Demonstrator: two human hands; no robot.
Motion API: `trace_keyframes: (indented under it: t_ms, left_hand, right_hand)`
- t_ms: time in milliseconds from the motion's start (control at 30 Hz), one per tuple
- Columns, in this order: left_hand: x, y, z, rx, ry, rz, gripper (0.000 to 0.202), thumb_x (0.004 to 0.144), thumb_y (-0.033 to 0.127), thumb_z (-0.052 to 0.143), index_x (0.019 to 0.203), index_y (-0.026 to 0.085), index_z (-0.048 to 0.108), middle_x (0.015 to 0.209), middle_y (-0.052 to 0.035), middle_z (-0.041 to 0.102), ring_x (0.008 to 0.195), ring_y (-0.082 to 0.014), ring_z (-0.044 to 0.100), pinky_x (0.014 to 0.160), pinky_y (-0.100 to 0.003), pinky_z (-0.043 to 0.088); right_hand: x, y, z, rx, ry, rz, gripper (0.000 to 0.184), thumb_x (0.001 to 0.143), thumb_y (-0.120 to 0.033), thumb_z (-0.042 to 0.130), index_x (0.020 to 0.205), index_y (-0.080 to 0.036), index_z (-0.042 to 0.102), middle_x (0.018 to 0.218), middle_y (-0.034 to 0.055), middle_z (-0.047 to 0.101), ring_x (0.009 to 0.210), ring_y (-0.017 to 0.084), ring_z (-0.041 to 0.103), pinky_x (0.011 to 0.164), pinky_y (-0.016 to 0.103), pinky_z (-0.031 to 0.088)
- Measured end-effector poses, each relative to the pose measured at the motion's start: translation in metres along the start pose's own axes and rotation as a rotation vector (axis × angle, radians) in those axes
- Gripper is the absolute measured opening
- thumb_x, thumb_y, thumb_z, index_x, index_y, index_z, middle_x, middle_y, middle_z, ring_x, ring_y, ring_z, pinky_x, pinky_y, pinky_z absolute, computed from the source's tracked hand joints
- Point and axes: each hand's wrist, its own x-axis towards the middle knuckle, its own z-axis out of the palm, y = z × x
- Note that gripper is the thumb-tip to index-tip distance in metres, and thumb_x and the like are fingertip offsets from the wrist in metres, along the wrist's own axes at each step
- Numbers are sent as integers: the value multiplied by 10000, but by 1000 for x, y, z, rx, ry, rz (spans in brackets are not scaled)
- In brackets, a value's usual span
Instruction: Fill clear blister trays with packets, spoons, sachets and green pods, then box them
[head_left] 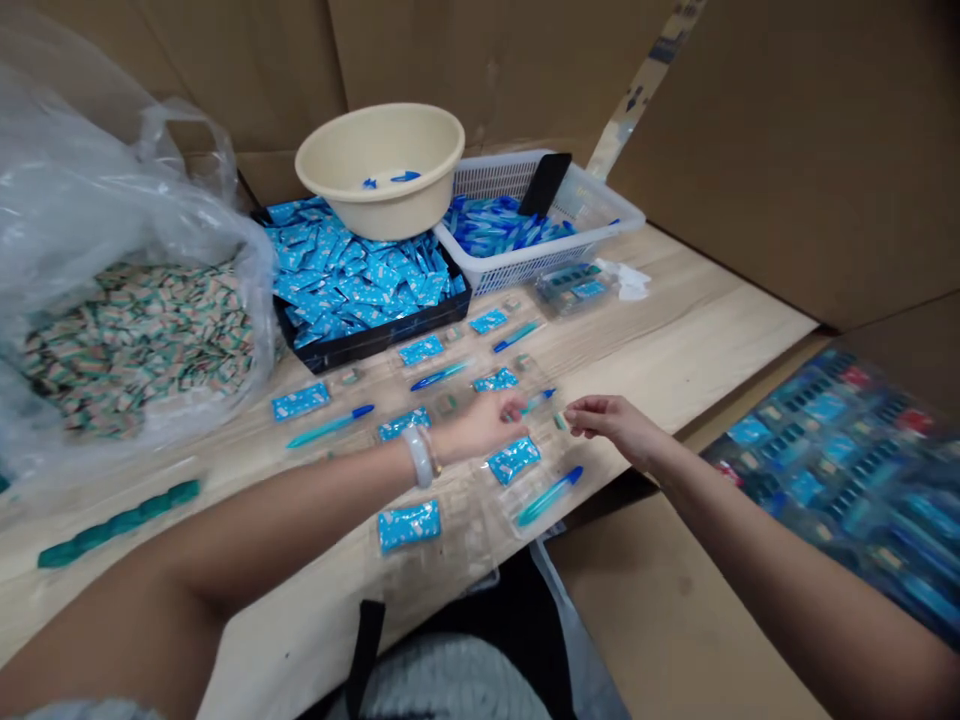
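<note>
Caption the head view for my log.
Left hand and right hand, close together, over blue packets and pens laid out on a wooden table.

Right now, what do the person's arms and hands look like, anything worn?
Both forearms are bare: no sleeves, no gloves. On the wrist of the left hand sits a pale, smooth bangle beside a thin bracelet. The right hand shows no jewellery.

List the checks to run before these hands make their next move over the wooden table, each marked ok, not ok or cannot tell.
1. Left hand and right hand both in view: ok.
2. Small green piece between them gripped: cannot tell.
3. Blue foil sachet and blue-capped teal stick lying by the near edge: ok.
4. Black plastic crate stocked with sachets: ok.
5. White mesh basket stocked with sticks: ok.
</note>
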Motion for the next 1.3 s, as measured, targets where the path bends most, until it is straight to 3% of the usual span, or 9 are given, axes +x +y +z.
trace_keyframes:
  t_ms: [100,200,433,533,667,867,967,1100,1300]
  left_hand:
    - [-22,-5,14,169,-73,155,172,691,176,594,856,200,635,830,-46,621,790,-179,557,755,-288,414]
    - [-26,-8,26,339,-136,310,193,689,160,587,871,210,628,982,-54,599,978,-218,501,889,-329,349]
    - [-19,-16,28,570,-183,349,233,712,192,567,944,169,587,1009,-92,571,997,-251,475,872,-371,356]
    - [-18,-18,28,586,-193,347,178,720,185,555,892,171,596,985,-83,574,973,-240,486,865,-363,365]
    - [-16,-19,27,616,-221,358,144,725,192,550,860,179,599,980,-68,571,976,-230,485,882,-355,358]
    - [-13,-13,23,699,-199,428,205,786,233,486,960,175,577,1023,-85,556,994,-235,468,852,-348,367]
    - [-8,-13,25,806,-198,467,291,799,294,482,1053,167,542,1088,-92,531,1061,-247,426,876,-363,331]
    - [0,-17,29,916,-236,487,386,789,383,496,1106,162,515,1093,-88,532,1080,-245,409,881,-358,296]
    - [6,-24,32,997,-242,522,453,797,433,464,1163,166,475,1178,-89,505,1101,-255,385,881,-365,275]
  right_hand:
    - [-1,8,4,-98,30,-40,265,581,-362,605,699,-125,612,605,1,582,554,93,477,538,217,363]
    - [4,12,9,-173,16,-63,216,588,-326,590,667,-127,617,578,-14,578,561,99,481,572,224,368]
    - [9,6,23,-551,-5,-86,121,653,-215,535,631,-141,628,542,-8,573,541,112,485,531,214,338]
    - [4,5,34,-714,64,-139,125,689,-182,504,660,-144,619,624,30,611,609,131,523,567,216,343]
    - [-2,5,44,-849,206,-151,165,714,-150,468,848,-134,564,657,45,597,603,136,513,557,216,327]
    - [-6,7,23,-805,347,-252,65,725,-156,454,748,-165,515,686,30,543,624,133,487,593,223,344]
    - [-7,12,17,-739,256,-296,54,728,-168,462,714,-170,514,645,10,514,606,129,480,591,222,354]
    - [-5,19,23,-757,126,-345,93,725,-131,446,674,-167,516,696,27,515,660,134,496,636,227,377]
    - [0,25,30,-828,149,-371,173,764,-145,370,692,-166,526,737,73,537,711,168,526,673,259,398]
